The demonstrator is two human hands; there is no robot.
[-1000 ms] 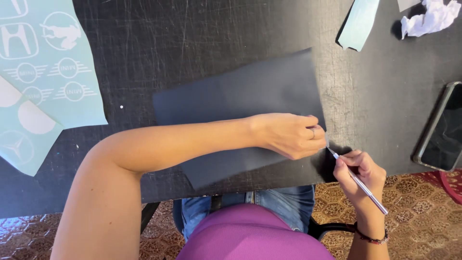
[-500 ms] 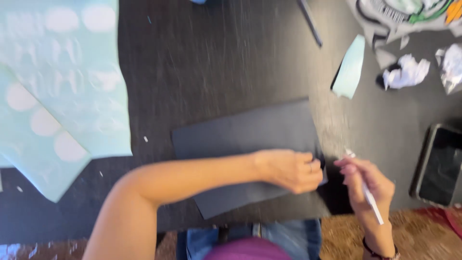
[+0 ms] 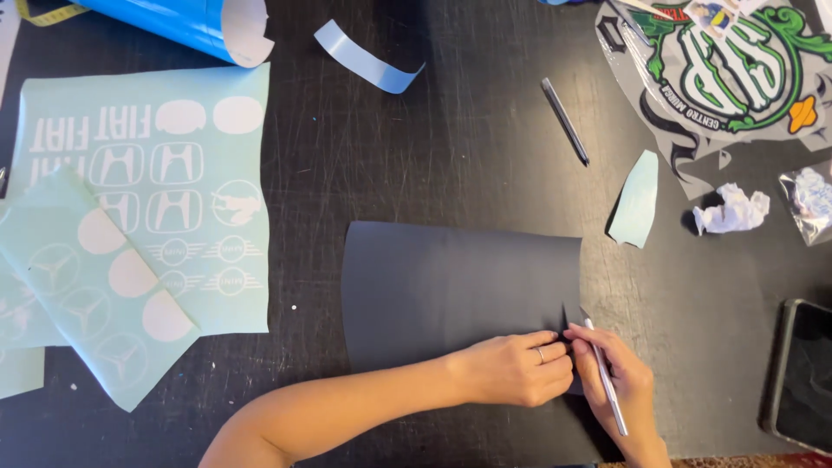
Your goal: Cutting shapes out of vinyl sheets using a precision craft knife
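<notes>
A black vinyl sheet (image 3: 451,282) lies flat on the dark table. My left hand (image 3: 520,368) reaches across from the lower left and rests on the sheet's lower right corner, fingertips pinching its edge, where a small flap stands up. My right hand (image 3: 624,386) sits right beside it, touching it, and grips a thin silver pen-like tool (image 3: 607,390) whose tip meets the same corner. A ring shows on my left hand.
Pale green sheets of white cut-out emblems (image 3: 147,208) cover the left. A blue vinyl roll (image 3: 182,22) and a curled blue strip (image 3: 368,61) lie at the back. Right side: a second silver tool (image 3: 565,121), green scrap (image 3: 637,199), crumpled paper (image 3: 735,208), colourful decal (image 3: 737,69), phone (image 3: 802,373).
The view has tilted toward the far side of the table, bringing the roll and decal into sight. Both hands stay at the sheet's lower right corner, and have drawn closer together.
</notes>
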